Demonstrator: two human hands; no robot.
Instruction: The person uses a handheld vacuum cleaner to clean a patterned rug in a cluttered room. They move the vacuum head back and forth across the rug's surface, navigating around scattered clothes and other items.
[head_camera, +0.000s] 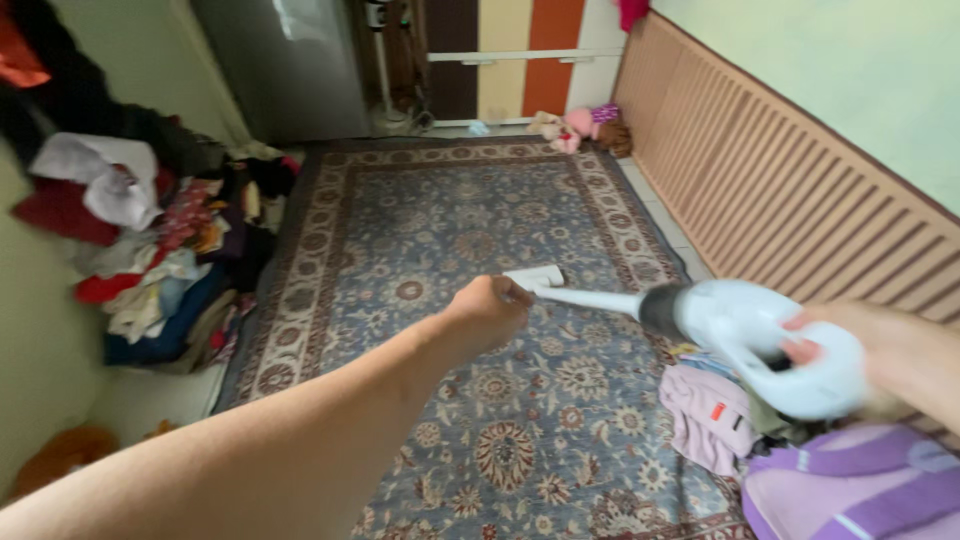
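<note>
Right hand (850, 345) grips the white handheld vacuum (740, 330), nozzle on the patterned blue carpet (470, 250); left hand (490, 310) fisted; clothes still scattered.

Soft, even daylight fills the room, with no hard shadows on the carpet (480, 300). The right hand (870, 345) and white vacuum (760, 340) smear with motion blur. The pile of clothes (150, 250) blurs slightly, and the wide lens bends the wall panelling (780, 180) outward.
</note>
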